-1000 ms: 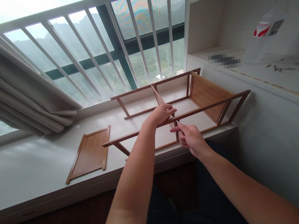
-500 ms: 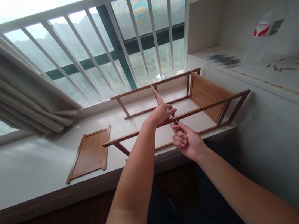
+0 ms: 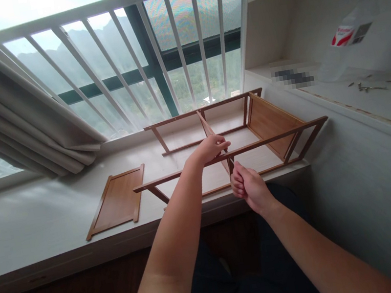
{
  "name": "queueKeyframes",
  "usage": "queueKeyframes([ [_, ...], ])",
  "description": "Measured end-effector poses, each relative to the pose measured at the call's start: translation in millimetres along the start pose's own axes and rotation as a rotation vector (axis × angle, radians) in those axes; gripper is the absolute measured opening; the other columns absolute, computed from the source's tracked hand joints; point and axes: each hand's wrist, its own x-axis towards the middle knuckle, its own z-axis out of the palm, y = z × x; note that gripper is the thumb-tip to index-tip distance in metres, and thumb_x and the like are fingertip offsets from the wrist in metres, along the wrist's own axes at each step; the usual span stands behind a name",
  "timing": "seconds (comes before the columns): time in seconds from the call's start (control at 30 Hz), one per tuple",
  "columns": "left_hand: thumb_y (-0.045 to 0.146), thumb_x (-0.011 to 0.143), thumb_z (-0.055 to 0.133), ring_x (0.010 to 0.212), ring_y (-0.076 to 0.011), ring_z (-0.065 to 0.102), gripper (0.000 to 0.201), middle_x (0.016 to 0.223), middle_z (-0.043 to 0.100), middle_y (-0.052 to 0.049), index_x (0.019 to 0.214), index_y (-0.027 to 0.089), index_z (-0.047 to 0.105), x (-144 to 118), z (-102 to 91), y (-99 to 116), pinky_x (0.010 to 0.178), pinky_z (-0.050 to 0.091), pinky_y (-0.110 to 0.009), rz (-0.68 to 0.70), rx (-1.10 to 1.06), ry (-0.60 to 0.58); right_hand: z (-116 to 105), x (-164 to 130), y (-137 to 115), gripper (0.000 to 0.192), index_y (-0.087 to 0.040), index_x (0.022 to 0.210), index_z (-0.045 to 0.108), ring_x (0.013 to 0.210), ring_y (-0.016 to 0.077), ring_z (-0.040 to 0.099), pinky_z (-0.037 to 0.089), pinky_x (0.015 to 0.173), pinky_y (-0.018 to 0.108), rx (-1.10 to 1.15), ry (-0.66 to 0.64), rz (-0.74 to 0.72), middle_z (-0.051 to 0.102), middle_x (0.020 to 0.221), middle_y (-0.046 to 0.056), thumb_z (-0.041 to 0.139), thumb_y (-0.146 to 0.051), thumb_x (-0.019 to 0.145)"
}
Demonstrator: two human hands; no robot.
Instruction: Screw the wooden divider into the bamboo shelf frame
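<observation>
On windowsill (image 3: 44, 225), wooden frame (image 3: 269, 120) runs left-right; left hand (image 3: 211, 149) grips its rail, right hand (image 3: 250, 188) fisted.

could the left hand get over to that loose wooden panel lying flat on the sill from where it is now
Probably yes. The loose panel lies flat and uncovered on the sill, left of the wooden frame. Nothing stands between it and the left hand, which now grips the frame's near rail and would have to let go.

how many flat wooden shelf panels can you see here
3. One loose panel lies flat on the window ledge, left of the frame. One end panel stands fitted at the frame's right end. One middle panel sits under the left hand, partly hidden.
</observation>
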Motion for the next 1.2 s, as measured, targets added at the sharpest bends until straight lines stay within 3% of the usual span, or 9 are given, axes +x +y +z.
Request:
queueKeyframes([
  [0.1, 0.058, 0.081, 0.057, 0.049, -0.013, 0.046, 0.042, 0.055, 0.056, 0.0, 0.073, 0.017, 0.067, -0.5, -0.5, 0.9, 0.05, 0.034, -0.027, -0.012, 0.0, -0.005, -9.1, 1.7, -1.8, 0.044, -0.023, 0.058, 0.032, 0.039, 0.0096, 0.029, 0.022, 0.04, 0.024, -0.368, 0.044, -0.103, 0.032, 0.046, -0.007, 0.04, -0.047, 0.095],
  [0.27, 0.059, 0.081, 0.057, 0.05, -0.0129, 0.047, 0.043, 0.058, 0.057, -0.001, 0.073, 0.018, 0.066, -0.3, -0.2, 1.0, 0.05, 0.034, -0.026, -0.021, 0.001, -0.012, -20.6, 1.8, -13.3, 0.035, -0.022, 0.065, 0.04, 0.056, 0.0149, 0.043, 0.028, 0.056, 0.027, -1.153, 0.095, -0.4, 0.048, 0.057, -0.001, 0.037, -0.039, 0.097],
  [0.4, 0.058, 0.083, 0.055, 0.05, -0.0127, 0.047, 0.042, 0.059, 0.057, -0.001, 0.074, 0.018, 0.065, -1.9, -0.2, 2.4, 0.05, 0.034, -0.026, -0.015, -0.007, -0.015, -22.5, 0.8, -21.5, 0.037, -0.022, 0.065, 0.044, 0.059, 0.0162, 0.046, 0.024, 0.057, 0.028, -1.446, 0.042, -0.408, 0.054, 0.06, 0.001, 0.038, -0.038, 0.098],
  [0.63, 0.05, 0.085, 0.055, 0.047, -0.0114, 0.043, 0.035, 0.053, 0.053, 0.001, 0.074, 0.018, 0.065, -3.5, 0.9, 5.7, 0.049, 0.033, -0.025, -0.029, -0.017, -0.014, -25.9, 0.0, -29.6, 0.042, -0.021, 0.065, 0.051, 0.06, 0.0167, 0.049, 0.021, 0.057, 0.03, -1.596, 0.037, -0.457, 0.059, 0.063, 0.003, 0.037, -0.04, 0.1],
  [0.93, 0.051, 0.084, 0.056, 0.047, -0.0112, 0.043, 0.037, 0.054, 0.054, 0.001, 0.074, 0.017, 0.065, -4.5, 0.3, 7.2, 0.049, 0.033, -0.025, -0.027, -0.023, -0.008, -28.1, -1.9, -35.2, 0.033, -0.022, 0.069, 0.044, 0.06, 0.0162, 0.046, 0.024, 0.059, 0.029, -1.528, 0.019, -0.582, 0.055, 0.064, 0.001, 0.04, -0.034, 0.099],
  [1.2, 0.046, 0.085, 0.056, 0.048, -0.0113, 0.043, 0.033, 0.054, 0.053, 0.001, 0.073, 0.017, 0.065, -4.8, 0.7, 8.9, 0.05, 0.033, -0.025, -0.029, -0.022, 0.0, -28.5, -2.1, -40.5, 0.029, -0.022, 0.07, 0.047, 0.062, 0.0174, 0.048, 0.025, 0.06, 0.03, -1.562, 0.034, -0.608, 0.059, 0.068, 0.003, 0.04, -0.031, 0.098],
])
